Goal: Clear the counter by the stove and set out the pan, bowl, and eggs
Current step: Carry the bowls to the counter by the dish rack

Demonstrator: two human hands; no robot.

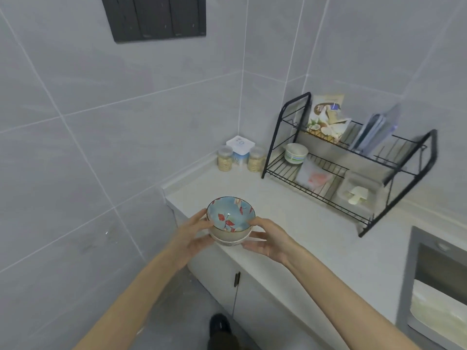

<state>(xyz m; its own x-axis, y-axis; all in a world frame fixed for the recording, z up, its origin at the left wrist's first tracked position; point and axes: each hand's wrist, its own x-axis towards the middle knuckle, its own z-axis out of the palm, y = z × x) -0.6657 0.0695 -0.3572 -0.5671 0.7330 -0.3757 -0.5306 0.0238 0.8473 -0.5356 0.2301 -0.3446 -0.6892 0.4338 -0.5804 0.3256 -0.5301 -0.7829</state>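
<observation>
A small stack of bowls (231, 227) hangs above the left front corner of the white counter (290, 223). The top bowl is blue inside with red leaves; cream bowls sit under it. My left hand (194, 233) grips the stack's left side. My right hand (267, 238) holds its right side, fingers curled under the rim. No pan or eggs are in view.
A black two-tier dish rack (353, 162) stands at the back with a white bowl (295, 153), packets and a lidded box. Two jars and a white container (240, 154) fill the corner. A sink (439, 281) lies at the right edge. My shoe (219, 324) shows on the floor.
</observation>
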